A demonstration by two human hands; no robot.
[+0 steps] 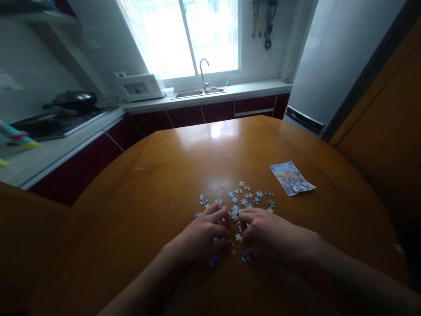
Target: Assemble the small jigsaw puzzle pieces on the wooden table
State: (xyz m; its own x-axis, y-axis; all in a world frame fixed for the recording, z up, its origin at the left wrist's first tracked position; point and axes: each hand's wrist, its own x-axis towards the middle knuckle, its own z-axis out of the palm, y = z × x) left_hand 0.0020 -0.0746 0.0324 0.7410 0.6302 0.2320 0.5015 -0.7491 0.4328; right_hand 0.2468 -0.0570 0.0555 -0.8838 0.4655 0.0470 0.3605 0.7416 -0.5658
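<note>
My L hand (209, 227) & R hand (263, 228) curl over puzzle pcs (244, 202) on the table (197, 158); can't tell if they grip any. A pan (79, 99) sits on the stove (55, 126), insides hidden.

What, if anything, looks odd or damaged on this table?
Faint dark marks on the table, left of the scattered puzzle pieces, might be scuffs. The near edge of the printed sheet looks uneven, perhaps creased.

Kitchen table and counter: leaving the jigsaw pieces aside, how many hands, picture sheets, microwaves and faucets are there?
Left hand and right hand: 2
Printed picture sheet: 1
Microwave: 1
Faucet: 1
Total: 5, without the jigsaw pieces, some partly hidden by the hands.
</note>
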